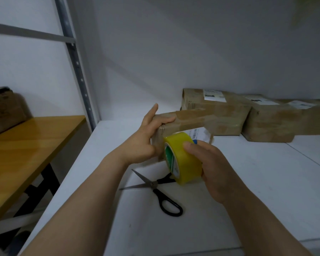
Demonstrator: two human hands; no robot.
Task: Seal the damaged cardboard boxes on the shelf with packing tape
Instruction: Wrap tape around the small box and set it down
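Left hand (146,137): fingers straight, pressed on the near end of the brown cardboard box (190,120).
Right hand (212,169): gripped the yellow packing-tape roll (185,156) beside that box, over the white shelf (257,191).
White shipping labels (213,95): print unreadable.

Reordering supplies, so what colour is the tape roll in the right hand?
Yellow tape roll, green-printed core; head view shows it.

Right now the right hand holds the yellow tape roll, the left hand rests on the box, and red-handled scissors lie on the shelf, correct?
Not quite: the head view shows the scissors have black handles. Otherwise yes: the right hand holds the yellow tape roll, the left hand rests on the box, and the scissors lie on the shelf.
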